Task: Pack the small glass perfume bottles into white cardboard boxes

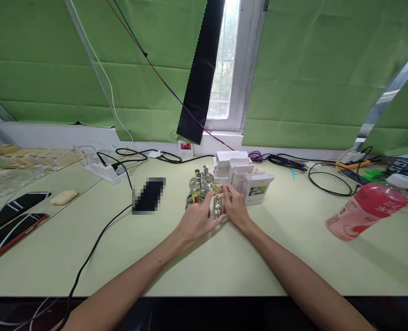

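Observation:
A small clear perfume bottle point(217, 208) with a bare gold spray top stands upright on the table between my hands. My left hand point(199, 218) curls round its left side, the thumb across the front near the base. My right hand point(235, 206) is at the bottle's other side, its fingertips closed on a gold cap point(216, 189) just above and behind the spray top. Left of the bottle, several round glass bottles point(206, 176) with gold or silver tops stand in a cluster, partly hidden by my left hand.
White boxes point(259, 187), some with flaps up, stand behind my right hand. A pink drink bottle point(367, 207) is on the right. A pixelated dark object point(149, 195), a cable point(102, 234) and a power strip point(105, 171) lie on the left. More cables point(286, 162) run along the wall.

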{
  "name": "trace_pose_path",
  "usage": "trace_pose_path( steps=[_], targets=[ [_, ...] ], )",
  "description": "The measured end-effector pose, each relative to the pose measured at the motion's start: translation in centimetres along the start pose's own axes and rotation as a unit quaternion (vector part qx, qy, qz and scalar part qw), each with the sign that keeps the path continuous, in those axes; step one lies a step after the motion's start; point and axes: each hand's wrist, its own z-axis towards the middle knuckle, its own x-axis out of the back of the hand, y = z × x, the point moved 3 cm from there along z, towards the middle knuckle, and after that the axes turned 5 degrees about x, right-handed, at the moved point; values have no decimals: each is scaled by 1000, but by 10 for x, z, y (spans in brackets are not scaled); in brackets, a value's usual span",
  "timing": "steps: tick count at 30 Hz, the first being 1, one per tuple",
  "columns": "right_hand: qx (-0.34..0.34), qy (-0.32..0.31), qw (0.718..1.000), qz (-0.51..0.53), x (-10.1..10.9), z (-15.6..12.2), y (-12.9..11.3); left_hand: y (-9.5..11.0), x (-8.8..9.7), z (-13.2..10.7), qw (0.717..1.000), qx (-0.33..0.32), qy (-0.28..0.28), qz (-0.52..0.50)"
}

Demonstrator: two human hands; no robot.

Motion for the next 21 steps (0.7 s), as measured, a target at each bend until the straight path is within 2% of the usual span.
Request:
trace_pose_path(
  steps=[5, 12, 15, 21],
  targets=[
    [43, -19, 998, -52, -6, 6, 13, 2, -2, -2, 998, 21, -13, -64],
    [57, -125, 986, -90, -15, 10, 23, 7, -2, -4, 996, 24, -3, -81],
    [49, -139, 986, -82, -16, 9, 22, 8, -2, -4, 996, 33, -3, -83],
    [18, -127, 991, -42, -14, 7, 16, 8, -2, -4, 995, 42, -3, -96]
  ],
)
